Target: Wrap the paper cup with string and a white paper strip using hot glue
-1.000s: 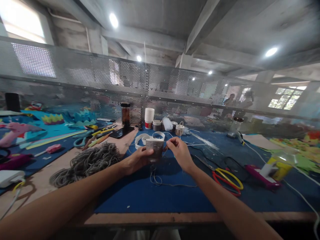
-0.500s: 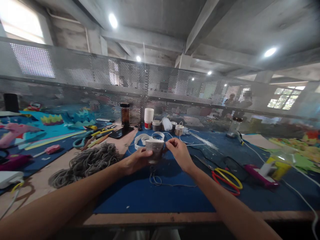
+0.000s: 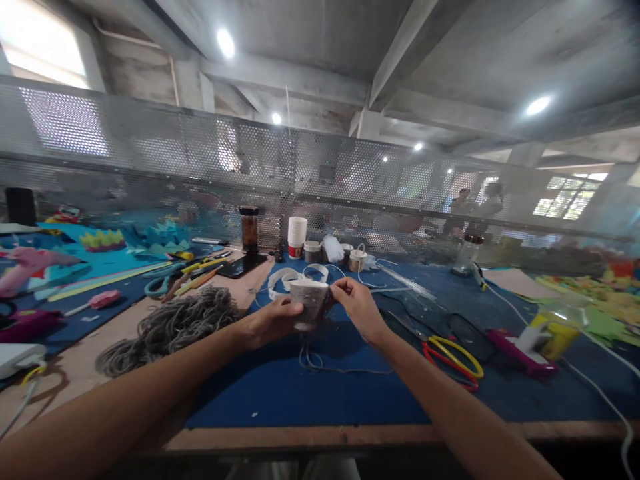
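Observation:
My left hand (image 3: 273, 320) is wrapped round a small paper cup (image 3: 308, 302) covered in grey cord, held above the blue mat (image 3: 300, 393). My right hand (image 3: 356, 305) pinches the grey cord (image 3: 320, 363) at the cup's right rim; the loose end trails down onto the mat in loops. A heap of the same grey cord (image 3: 170, 327) lies to the left on the bare wooden tabletop.
Red and yellow scissors (image 3: 450, 357) lie right of my hands, a glue gun (image 3: 520, 347) beyond them. A stack of cups (image 3: 297, 237), a dark jar (image 3: 250, 229), small pots and white paper strips (image 3: 287, 277) stand behind. Coloured foam shapes and tools fill the left. A perforated metal screen (image 3: 200, 167) backs the table.
The cup and both hands have shifted very slightly; the right hand's pinch stays at the cup's rim. Nothing else moved.

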A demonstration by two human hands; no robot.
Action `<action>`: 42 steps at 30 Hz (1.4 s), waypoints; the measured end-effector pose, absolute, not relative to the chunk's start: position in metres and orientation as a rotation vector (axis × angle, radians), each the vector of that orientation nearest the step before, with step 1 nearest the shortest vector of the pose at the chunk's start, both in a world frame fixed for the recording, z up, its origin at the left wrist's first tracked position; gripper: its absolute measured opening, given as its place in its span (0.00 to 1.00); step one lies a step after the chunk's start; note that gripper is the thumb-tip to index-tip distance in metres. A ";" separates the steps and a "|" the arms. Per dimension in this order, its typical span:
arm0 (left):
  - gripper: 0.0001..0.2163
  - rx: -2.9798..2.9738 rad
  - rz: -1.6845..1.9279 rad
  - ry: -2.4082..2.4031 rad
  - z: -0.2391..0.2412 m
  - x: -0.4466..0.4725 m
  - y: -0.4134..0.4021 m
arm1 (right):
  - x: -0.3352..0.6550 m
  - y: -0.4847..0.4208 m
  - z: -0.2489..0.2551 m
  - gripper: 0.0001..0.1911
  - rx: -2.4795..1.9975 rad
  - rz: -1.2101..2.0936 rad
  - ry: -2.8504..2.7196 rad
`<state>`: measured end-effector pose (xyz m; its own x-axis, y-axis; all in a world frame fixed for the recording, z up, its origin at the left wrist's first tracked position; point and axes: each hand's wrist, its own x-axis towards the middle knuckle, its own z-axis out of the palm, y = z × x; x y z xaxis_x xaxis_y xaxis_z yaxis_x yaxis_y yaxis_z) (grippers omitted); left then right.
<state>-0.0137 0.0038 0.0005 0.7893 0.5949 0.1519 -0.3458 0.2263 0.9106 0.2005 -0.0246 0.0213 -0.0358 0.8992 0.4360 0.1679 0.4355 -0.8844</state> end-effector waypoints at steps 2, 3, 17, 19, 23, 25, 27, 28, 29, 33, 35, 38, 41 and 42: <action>0.25 1.175 0.648 0.255 0.001 -0.014 0.003 | 0.200 -0.024 0.021 0.09 -0.978 0.795 -1.502; 0.25 1.178 0.646 0.257 0.001 -0.014 0.004 | 0.200 -0.023 0.020 0.09 -0.974 0.804 -1.498; 0.20 1.243 0.825 0.395 0.000 -0.007 0.005 | 0.201 -0.019 0.017 0.11 -0.994 0.761 -1.446; 0.19 1.252 0.827 0.399 -0.001 -0.005 0.004 | 0.199 -0.020 0.016 0.11 -0.990 0.762 -1.461; 0.19 1.270 0.853 0.455 -0.006 0.000 0.001 | 0.193 -0.025 0.015 0.11 -0.972 0.789 -1.512; 0.17 1.265 0.861 0.469 -0.008 0.002 0.000 | 0.191 -0.027 0.015 0.11 -0.976 0.776 -1.537; 0.15 1.258 0.849 0.477 -0.008 0.003 -0.001 | 0.191 -0.029 0.015 0.11 -0.986 0.749 -1.554; 0.14 1.253 0.844 0.480 -0.008 0.002 -0.001 | 0.191 -0.029 0.015 0.11 -0.991 0.736 -1.557; 0.14 1.249 0.841 0.482 -0.008 0.002 -0.001 | 0.191 -0.029 0.015 0.11 -0.992 0.731 -1.558; 0.14 1.240 0.852 0.478 -0.008 0.001 0.000 | 0.191 -0.030 0.015 0.10 -0.992 0.741 -1.547; 0.14 1.235 0.844 0.473 -0.007 0.000 0.000 | 0.191 -0.031 0.016 0.10 -0.991 0.751 -1.542; 0.14 1.225 0.830 0.459 -0.007 0.000 0.000 | 0.190 -0.032 0.018 0.09 -0.994 0.758 -1.534; 0.15 1.212 0.831 0.434 -0.007 0.000 0.001 | 0.190 -0.033 0.020 0.09 -0.992 0.783 -1.526; 0.15 1.205 0.830 0.424 -0.007 0.000 0.001 | 0.190 -0.033 0.020 0.08 -0.983 0.791 -1.528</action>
